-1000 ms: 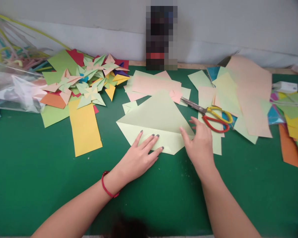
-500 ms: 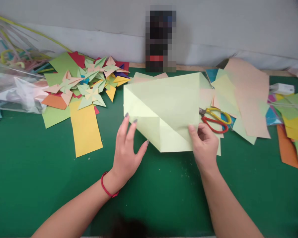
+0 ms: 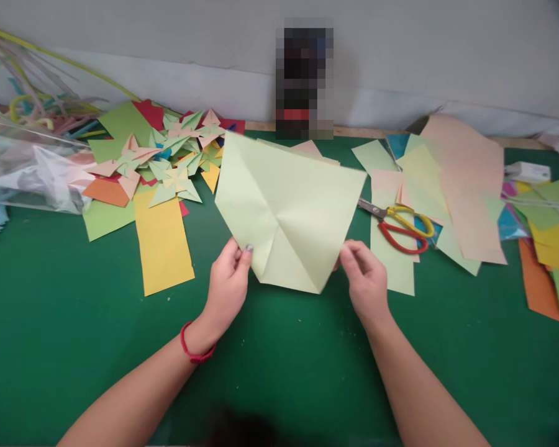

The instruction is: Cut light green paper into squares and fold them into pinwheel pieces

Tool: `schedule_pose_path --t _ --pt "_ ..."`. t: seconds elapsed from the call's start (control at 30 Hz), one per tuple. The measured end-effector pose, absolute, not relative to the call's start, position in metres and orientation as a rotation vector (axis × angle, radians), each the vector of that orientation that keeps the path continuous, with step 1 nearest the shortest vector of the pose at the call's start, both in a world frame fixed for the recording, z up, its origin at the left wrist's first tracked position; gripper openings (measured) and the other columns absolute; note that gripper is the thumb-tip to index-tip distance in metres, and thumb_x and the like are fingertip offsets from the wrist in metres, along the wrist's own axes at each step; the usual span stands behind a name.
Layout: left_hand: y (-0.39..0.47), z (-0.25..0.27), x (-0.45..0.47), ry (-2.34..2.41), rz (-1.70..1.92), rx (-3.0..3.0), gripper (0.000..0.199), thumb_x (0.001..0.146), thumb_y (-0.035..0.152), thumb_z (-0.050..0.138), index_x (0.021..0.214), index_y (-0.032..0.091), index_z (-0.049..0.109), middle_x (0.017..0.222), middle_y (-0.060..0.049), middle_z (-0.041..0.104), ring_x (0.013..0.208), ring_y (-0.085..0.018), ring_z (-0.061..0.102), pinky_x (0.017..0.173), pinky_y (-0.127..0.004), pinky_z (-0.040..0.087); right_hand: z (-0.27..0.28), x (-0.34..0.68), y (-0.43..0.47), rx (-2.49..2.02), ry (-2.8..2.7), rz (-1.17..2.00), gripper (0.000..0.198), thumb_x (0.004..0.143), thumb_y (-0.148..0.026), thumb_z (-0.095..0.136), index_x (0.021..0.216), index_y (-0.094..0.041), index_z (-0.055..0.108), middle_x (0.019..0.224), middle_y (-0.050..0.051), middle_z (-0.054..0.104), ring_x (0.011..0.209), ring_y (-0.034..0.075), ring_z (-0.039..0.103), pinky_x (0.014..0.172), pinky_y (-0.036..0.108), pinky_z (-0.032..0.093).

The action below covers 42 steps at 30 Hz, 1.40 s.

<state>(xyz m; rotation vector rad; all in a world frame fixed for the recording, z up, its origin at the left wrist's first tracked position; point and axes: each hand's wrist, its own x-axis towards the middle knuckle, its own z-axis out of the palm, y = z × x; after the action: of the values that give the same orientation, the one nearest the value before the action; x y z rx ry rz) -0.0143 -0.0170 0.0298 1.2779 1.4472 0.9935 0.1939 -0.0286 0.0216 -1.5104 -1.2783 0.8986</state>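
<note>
Together, the left hand (image 3: 227, 280) and right hand (image 3: 369, 280) are pinching opposite edges of a creased pale-green paper sheet (image 3: 302, 195) as red-and-yellow-handled scissors (image 3: 381, 214) are lying nearby.

There are two hands (image 3: 227, 279) (image 3: 367, 279), one held sheet (image 3: 293, 198), one pair of scissors (image 3: 382, 215) and one bracelet (image 3: 186, 346).
</note>
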Motion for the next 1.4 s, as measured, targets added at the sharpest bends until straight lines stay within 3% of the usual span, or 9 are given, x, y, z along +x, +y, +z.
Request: schedule_pose_path --t 0.1,0.23,0.53,0.77,0.87,1.03,1.17,1.27,1.4 --pt "-0.005 0.027 -0.023 1.397 0.938 1.254 0.028 0.087 0.038 0.046 0.102 0.017 0.058 0.086 -0.004 0.064 0.076 -0.016 0.059 0.067 -0.028 0.049 0.016 0.207 -0.023 -1.466 -1.144 0.894 0.040 0.090 -0.049 0.031 0.088 -0.019 0.057 0.074 0.005 0.058 0.066 0.017 0.057 0.057 0.032 0.046" --pt "0.005 0.029 -0.032 1.337 0.841 1.258 0.030 0.081 0.039 0.054 0.098 0.017 0.063 0.086 -0.005 0.066 0.076 -0.016 0.060 0.068 -0.028 0.049 0.016 0.228 -0.016 -1.575 -1.004 0.822 0.047 0.089 -0.053 0.028 0.097 -0.019 0.059 0.081 0.009 0.063 0.075 0.022 0.062 0.056 0.035 0.047" --pt "0.016 0.033 -0.051 1.364 0.433 1.619 0.031 0.081 0.045 0.050 0.073 0.018 0.064 0.069 0.001 0.060 0.061 -0.012 0.050 0.053 -0.020 0.036 0.020 0.259 -0.011 -1.492 -1.016 1.330 0.045 0.084 -0.057 0.038 0.097 -0.021 0.062 0.082 0.008 0.066 0.064 0.018 0.060 0.048 0.029 0.045" --pt "0.013 0.032 -0.050 1.257 0.288 1.785 0.032 0.084 0.045 0.046 0.086 0.021 0.066 0.080 0.000 0.066 0.068 -0.015 0.056 0.057 -0.022 0.038 0.030 0.243 -0.018 -1.641 -1.342 1.279 0.027 0.079 -0.046 0.057 0.073 -0.019 0.055 0.051 -0.006 0.042 0.042 0.007 0.038 0.040 0.021 0.032" --pt "0.013 0.030 -0.048 1.283 0.339 1.848 0.032 0.087 0.042 0.042 0.090 0.022 0.066 0.090 -0.001 0.068 0.076 -0.016 0.059 0.064 -0.023 0.041 0.032 0.237 -0.017 -1.646 -1.364 1.272 0.025 0.078 -0.043 0.059 0.082 -0.018 0.059 0.055 -0.004 0.050 0.042 0.007 0.038 0.037 0.021 0.029" --pt "0.012 0.030 -0.047 1.314 0.322 1.960 0.032 0.091 0.037 0.035 0.091 0.022 0.064 0.088 -0.001 0.067 0.077 -0.016 0.059 0.065 -0.024 0.041 0.020 0.241 -0.012 -1.712 -1.343 0.998 0.032 0.079 -0.041 0.059 0.102 -0.019 0.057 0.070 0.001 0.062 0.054 0.012 0.054 0.042 0.022 0.038" --pt "0.010 0.032 -0.046 1.295 0.241 2.050 0.028 0.091 0.036 0.037 0.087 0.023 0.061 0.085 0.002 0.066 0.073 -0.013 0.058 0.062 -0.022 0.039 0.017 0.238 -0.012 -1.728 -1.532 0.431 0.024 0.082 -0.035 0.056 0.101 -0.020 0.060 0.090 0.006 0.066 0.077 0.018 0.061 0.062 0.031 0.050" --pt "0.005 0.033 -0.044 1.270 0.251 2.161 0.026 0.092 0.034 0.037 0.088 0.022 0.060 0.085 0.002 0.065 0.074 -0.012 0.058 0.062 -0.021 0.039 0.021 0.227 -0.016 -1.563 -1.757 0.090 0.021 0.083 -0.026 0.056 0.102 -0.021 0.060 0.101 0.008 0.066 0.093 0.022 0.060 0.079 0.038 0.048" --pt "-0.001 0.029 -0.042 1.185 0.257 2.380 0.022 0.092 0.027 0.038 0.091 0.021 0.059 0.079 0.001 0.061 0.069 -0.011 0.055 0.059 -0.022 0.037 0.027 0.210 -0.024 -1.340 -2.045 0.123 0.030 0.081 -0.023 0.061 0.110 -0.021 0.056 0.107 0.008 0.065 0.100 0.023 0.058 0.087 0.039 0.044"
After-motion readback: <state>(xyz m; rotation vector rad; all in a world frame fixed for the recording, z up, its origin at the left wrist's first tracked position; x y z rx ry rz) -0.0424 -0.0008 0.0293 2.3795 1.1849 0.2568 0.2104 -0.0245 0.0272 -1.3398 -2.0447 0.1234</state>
